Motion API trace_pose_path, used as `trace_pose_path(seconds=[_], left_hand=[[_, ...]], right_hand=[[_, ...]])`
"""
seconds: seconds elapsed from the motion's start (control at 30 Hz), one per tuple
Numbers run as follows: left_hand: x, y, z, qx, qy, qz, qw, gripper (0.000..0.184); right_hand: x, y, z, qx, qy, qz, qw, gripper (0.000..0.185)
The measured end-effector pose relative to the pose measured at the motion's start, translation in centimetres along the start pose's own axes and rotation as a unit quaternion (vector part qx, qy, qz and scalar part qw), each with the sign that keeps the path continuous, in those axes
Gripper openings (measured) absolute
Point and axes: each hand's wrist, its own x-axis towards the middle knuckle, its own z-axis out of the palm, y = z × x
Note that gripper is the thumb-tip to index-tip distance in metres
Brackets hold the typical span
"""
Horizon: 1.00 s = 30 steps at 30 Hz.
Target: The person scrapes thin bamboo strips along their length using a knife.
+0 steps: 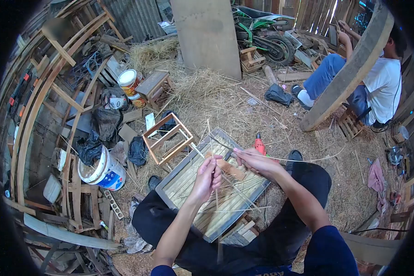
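Note:
My left hand (207, 178) is closed around a thin pale strip (209, 138), bamboo or cane by its look, which stands up above the fingers and runs on below them. To its right, my right hand (257, 163) is closed on a narrow dark tool (221, 141), perhaps a knife, pointing up and left. A long thin strip (303, 160) trails rightward from that hand. Both hands are above a grey-framed board (170, 180) of pale slats between my legs. Loose strips (244, 195) and a brown flat piece (231, 170) lie on it.
A red drill (260, 145) stands just beyond the board. An open wooden frame (168, 138) sits to its left, near a white bucket (108, 172). Straw covers the floor. A person (377, 87) sits at the right behind a curved wooden beam (349, 73).

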Motion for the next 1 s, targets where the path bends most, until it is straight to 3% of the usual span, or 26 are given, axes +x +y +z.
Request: trace_pose_path(seconds=[0.1,0.23,0.37,0.43,0.53,0.63,0.73,1.0], left_hand=[[1.1,-0.5,0.3,-0.016,0.017,0.006,1.0,0.025],[-0.7,0.4,1.5,0.031,-0.004,-0.013,0.999,0.026],[-1.3,0.7,1.9,0.068,-0.006,-0.001,0.998,0.023],[-0.9,0.6,1.1,0.109,-0.028,0.048,0.993,0.023],[-1.4,0.8,1.9,0.142,-0.014,0.076,0.987,0.019],[-1.8,-0.9,1.4,0.201,-0.023,0.08,0.976,0.015],[-2.6,-1.4,1.3,0.176,-0.012,0.046,0.983,0.013],[-4.2,-2.1,0.4,0.223,-0.016,0.038,0.974,0.028]], right_hand=[[0.4,-0.1,1.3,-0.095,0.088,-0.13,0.983,0.057],[-0.9,-1.1,2.0,-0.223,0.133,-0.21,0.943,0.037],[-1.2,-1.3,2.5,-0.282,0.179,-0.287,0.898,0.034],[-1.5,-1.5,2.6,-0.313,0.193,-0.316,0.875,0.033],[-0.9,-1.3,2.5,-0.25,0.246,-0.312,0.883,0.033],[-0.5,-1.3,1.6,-0.306,0.259,-0.33,0.855,0.032],[-0.8,-1.2,1.6,-0.325,0.231,-0.343,0.85,0.032],[-1.7,-0.8,2.4,-0.364,0.225,-0.41,0.805,0.04]])
